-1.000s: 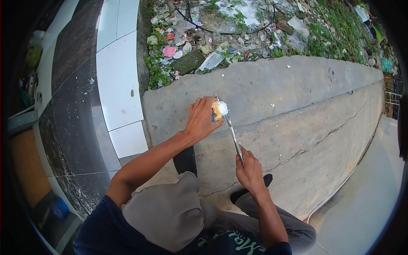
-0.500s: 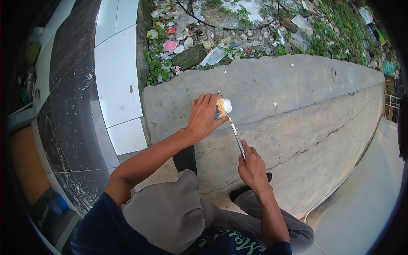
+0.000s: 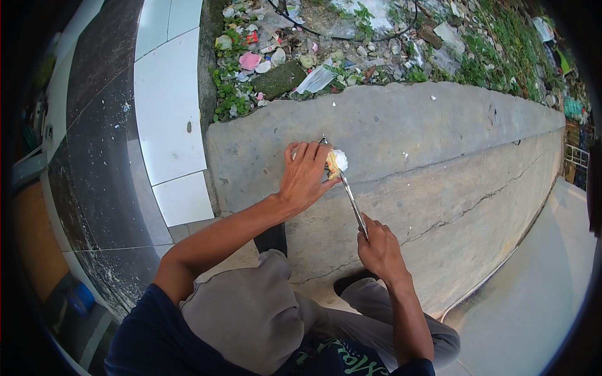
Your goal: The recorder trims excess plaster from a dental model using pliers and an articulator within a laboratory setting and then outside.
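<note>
My left hand (image 3: 303, 178) is closed round a small packet (image 3: 332, 165) with yellow, printed sides, just above the concrete ledge. A rough white lump (image 3: 340, 159) shows at the packet's right end. My right hand (image 3: 380, 249) grips the near end of a long, thin, shiny metal tool (image 3: 352, 199), whose exact kind I cannot make out. The tool slants up and left to the packet, touching or passing beside the white lump. A thin dark tip shows beyond my left fingers, roughly in line with the tool. My left fingers hide much of the packet.
The grey concrete ledge (image 3: 389, 119) is cracked and dotted with white crumbs. Beyond it lie rubble, litter, weeds and a black hose (image 3: 351, 41). White tiles (image 3: 168, 113) and a dark tiled surface (image 3: 103, 163) run along the left. My legs are below my hands.
Both hands, the packet and the tool have shifted slightly right. The right hand has also come a little nearer to me. Both grips stay closed, and the view has tilted slightly.
</note>
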The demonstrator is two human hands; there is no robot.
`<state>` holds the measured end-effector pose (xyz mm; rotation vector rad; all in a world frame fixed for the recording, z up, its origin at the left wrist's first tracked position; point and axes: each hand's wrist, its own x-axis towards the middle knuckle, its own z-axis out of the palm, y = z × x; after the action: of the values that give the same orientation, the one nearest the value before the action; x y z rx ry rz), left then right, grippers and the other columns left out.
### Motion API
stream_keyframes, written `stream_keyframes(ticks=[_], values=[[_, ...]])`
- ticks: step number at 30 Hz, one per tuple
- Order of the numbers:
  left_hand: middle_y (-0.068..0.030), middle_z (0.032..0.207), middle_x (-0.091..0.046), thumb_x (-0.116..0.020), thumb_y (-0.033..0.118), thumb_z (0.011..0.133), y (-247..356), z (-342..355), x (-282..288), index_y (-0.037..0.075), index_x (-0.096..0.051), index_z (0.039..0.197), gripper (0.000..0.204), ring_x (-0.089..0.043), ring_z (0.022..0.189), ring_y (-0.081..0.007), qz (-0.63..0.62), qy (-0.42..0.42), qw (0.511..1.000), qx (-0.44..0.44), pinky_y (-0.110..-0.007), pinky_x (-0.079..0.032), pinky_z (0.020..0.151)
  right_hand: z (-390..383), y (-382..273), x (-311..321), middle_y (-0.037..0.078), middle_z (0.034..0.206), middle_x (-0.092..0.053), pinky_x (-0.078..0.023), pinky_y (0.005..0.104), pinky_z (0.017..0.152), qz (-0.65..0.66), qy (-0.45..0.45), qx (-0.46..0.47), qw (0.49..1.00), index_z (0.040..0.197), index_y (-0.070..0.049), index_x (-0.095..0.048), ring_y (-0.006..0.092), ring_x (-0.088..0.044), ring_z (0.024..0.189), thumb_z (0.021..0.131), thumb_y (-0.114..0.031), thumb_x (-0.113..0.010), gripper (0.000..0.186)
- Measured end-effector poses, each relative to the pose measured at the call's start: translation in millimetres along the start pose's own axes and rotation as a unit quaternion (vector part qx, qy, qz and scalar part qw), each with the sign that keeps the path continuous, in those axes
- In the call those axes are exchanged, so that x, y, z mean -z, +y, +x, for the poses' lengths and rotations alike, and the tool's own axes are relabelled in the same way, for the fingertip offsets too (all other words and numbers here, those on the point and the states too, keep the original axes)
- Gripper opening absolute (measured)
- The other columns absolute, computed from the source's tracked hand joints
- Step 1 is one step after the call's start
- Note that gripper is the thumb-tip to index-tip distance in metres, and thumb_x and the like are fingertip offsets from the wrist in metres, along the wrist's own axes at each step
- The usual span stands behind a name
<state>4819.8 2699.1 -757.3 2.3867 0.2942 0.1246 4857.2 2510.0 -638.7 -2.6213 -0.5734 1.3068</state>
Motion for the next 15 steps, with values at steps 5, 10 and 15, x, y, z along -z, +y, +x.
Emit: stream_keyframes(ticks=[5, 10, 15], values=[[-0.0128, 0.107, -0.053, -0.083, 0.026, 0.068, -5.9, 2.0, 6.5, 0.002, -0.049, 0.121, 0.067, -0.048, 0.104, -0.0309, -0.032, -0.011, 0.999, -0.034, -0.045, -0.033, 0.098, 4.5, 8.3, -8.0, 0.023, 0.099, -0.060, -0.045, 0.0434, 0.086, 0.076, 0.000, -0.044, 0.996, 0.126, 0.002, -0.049, 0.0367, -0.059, 0.095, 0.087, -0.013, -0.053, 0.042], [-0.0142, 0.111, -0.053, -0.085, 0.021, 0.066, -15.0, -2.1, -1.6, 0.002, -0.049, 0.120, 0.067, -0.050, 0.101, -0.0320, -0.174, -0.005, 0.985, 0.004, -0.040, -0.042, 0.089, 5.3, 18.5, -18.1, 0.025, 0.108, -0.058, -0.044, 0.0428, 0.088, 0.203, -0.029, -0.097, 0.974, 0.123, 0.001, -0.052, 0.0382, -0.059, 0.098, 0.087, -0.017, -0.055, 0.041], [-0.0133, 0.109, -0.054, -0.086, 0.019, 0.063, -14.2, -3.0, -3.2, 0.001, -0.052, 0.116, 0.065, -0.053, 0.097, -0.0307, -0.169, 0.051, 0.984, -0.020, -0.039, -0.045, 0.084, 6.6, 8.9, -7.1, 0.020, 0.088, -0.063, -0.046, 0.0383, 0.082, 0.209, -0.032, -0.131, 0.969, 0.111, 0.003, -0.057, 0.0347, -0.062, 0.084, 0.090, -0.022, -0.055, 0.032]])
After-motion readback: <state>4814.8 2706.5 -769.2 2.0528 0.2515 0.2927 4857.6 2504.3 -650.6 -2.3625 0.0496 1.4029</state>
